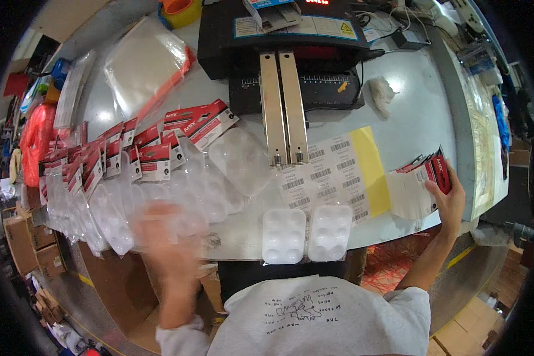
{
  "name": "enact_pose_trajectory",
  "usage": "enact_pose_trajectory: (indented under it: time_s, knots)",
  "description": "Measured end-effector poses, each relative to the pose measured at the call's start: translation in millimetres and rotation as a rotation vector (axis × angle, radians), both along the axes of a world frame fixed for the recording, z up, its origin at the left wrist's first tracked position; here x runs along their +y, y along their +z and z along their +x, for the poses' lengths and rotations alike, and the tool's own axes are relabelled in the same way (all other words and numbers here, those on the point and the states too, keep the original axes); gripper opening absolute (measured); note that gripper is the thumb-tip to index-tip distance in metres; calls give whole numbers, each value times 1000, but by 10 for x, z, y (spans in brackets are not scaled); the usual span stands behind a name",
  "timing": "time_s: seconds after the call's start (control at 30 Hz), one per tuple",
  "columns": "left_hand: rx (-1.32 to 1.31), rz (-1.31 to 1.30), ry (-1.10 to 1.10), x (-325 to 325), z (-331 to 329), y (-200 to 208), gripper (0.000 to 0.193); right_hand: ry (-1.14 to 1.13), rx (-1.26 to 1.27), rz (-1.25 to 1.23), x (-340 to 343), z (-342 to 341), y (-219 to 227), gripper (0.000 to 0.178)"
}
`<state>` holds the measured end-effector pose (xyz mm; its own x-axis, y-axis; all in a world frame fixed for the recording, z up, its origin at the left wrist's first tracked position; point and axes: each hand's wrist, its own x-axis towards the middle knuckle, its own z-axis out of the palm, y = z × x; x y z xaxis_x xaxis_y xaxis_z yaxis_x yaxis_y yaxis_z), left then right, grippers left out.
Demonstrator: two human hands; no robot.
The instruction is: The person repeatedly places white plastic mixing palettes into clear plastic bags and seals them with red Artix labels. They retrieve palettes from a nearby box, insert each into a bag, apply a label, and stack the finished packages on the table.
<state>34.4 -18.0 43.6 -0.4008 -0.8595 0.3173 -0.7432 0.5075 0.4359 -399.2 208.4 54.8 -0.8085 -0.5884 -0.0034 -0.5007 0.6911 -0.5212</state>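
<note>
My left hand (pixel 169 228) is smeared by motion over the near edge of a pile of clear-bagged white plastic paint palettes (pixel 110 216) with red-and-white header cards; whether it holds anything cannot be made out. At the right, my right hand (pixel 451 193) grips the edge of a fanned stack of red-and-white cards (pixel 412 193), thumb in front and fingers behind. Two white six-well palettes stand side by side at the table's front edge, a left one (pixel 283 236) and a right one (pixel 329 233). Behind them lies a barcode label sheet (pixel 323 172) with a yellow strip.
A black machine (pixel 282 35) with two metal bars (pixel 283 107) reaching forward takes up the back of the table (pixel 332 118). Clear plastic bags (pixel 145 65) lie at the back left, near an orange tape roll (pixel 181 12). A crumpled whitish piece (pixel 382 95) sits right of the machine.
</note>
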Motion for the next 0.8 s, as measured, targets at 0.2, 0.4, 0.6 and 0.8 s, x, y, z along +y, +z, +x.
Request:
enact_pose_trajectory:
  time_s: [0.2, 0.4, 0.6, 0.8]
  knots:
    - [-172, 198, -94, 696, -883, -886, 38, -72, 64, 49, -46, 90, 28, 56]
    - [-177, 93, -62, 747, -848, -908, 39, -101, 219, -6, -121, 314, 33, 50]
    - [-62, 186, -6, 855, -917, -904, 34, -157, 321, 44, -317, 450, 38, 49]
    - [892, 1200, 85, 805, -745, -492, 19, 16, -106, -710, -667, 1116, 310, 49]
